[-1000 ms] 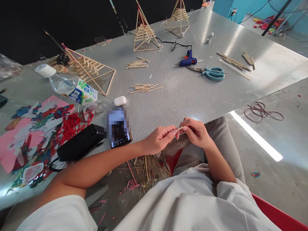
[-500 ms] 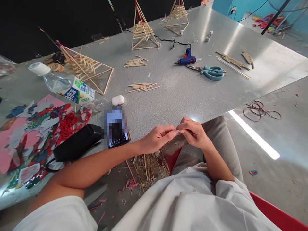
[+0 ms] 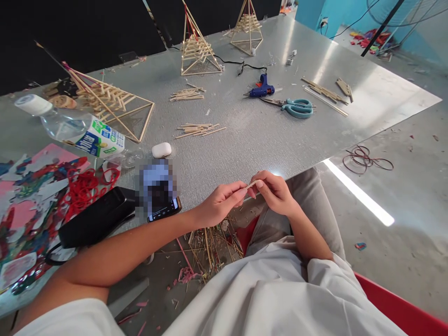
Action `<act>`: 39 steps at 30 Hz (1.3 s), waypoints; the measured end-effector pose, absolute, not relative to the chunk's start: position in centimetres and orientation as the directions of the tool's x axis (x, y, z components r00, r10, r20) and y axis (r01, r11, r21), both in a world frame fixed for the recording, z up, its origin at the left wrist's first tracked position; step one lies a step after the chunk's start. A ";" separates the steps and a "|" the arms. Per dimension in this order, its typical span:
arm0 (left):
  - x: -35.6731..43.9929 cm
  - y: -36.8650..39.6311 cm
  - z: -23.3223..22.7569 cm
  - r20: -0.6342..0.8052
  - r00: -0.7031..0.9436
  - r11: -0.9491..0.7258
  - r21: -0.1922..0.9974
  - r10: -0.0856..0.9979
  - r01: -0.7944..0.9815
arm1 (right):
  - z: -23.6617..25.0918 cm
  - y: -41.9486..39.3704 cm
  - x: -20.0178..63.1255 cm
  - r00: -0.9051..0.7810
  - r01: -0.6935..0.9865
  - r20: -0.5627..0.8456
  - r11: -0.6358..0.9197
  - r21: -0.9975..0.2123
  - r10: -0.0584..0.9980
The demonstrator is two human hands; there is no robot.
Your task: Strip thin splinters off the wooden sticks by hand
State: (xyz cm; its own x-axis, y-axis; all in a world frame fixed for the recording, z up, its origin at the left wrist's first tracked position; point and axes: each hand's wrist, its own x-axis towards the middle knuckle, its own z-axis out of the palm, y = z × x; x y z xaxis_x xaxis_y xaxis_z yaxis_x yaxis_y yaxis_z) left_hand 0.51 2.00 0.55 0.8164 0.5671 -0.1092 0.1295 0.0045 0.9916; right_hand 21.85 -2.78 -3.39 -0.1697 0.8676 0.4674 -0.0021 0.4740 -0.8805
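Between my two hands is a short, thin wooden stick (image 3: 251,185), just past the table's near edge. My left hand (image 3: 224,201) pinches one end between thumb and fingers. The other end is gripped by my right hand (image 3: 275,192), its thumb pressed along the stick and fingers curled behind it. Beyond the hands, two small piles of similar sticks lie on the table, the nearer pile (image 3: 200,129) and the farther pile (image 3: 187,94). To the left of my hands a phone (image 3: 164,211) lies with its screen lit, a white earbud case (image 3: 161,150) just above it.
Stick pyramids (image 3: 115,105) stand at the back and left. A blue glue gun (image 3: 262,87), teal-handled scissors (image 3: 297,108) and longer sticks (image 3: 325,89) lie to the right. At left are a plastic bottle (image 3: 73,126), black case (image 3: 93,217) and red cord (image 3: 84,186). Scraps litter the floor.
My hands have drawn slightly apart, and more of the stick shows between them. My right fingers have shifted on it. The whole view has moved a little, with table items appearing farther left.
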 end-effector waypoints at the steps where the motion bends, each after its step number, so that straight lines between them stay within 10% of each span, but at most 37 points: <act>1: 0.6 1.9 0.5 -0.108 0.810 -0.004 0.991 0.576 0.135 | -3.5 -2.8 21.7 -0.153 0.002 0.458 0.463 -0.886 0.876; 19: 0.4 2.2 0.7 -0.136 0.832 0.029 0.989 0.538 0.143 | -1.7 -3.3 24.8 -0.148 0.119 0.421 0.439 -0.891 0.895; 23: 0.3 2.3 0.7 -0.135 0.834 0.031 0.990 0.536 0.140 | -0.7 -4.5 25.8 -0.402 0.218 0.340 0.450 -0.866 0.850; 39: 0.7 2.4 1.0 -0.195 0.847 0.105 0.981 0.494 0.164 | -0.5 -6.0 23.2 -0.402 0.799 0.493 0.558 -0.222 0.772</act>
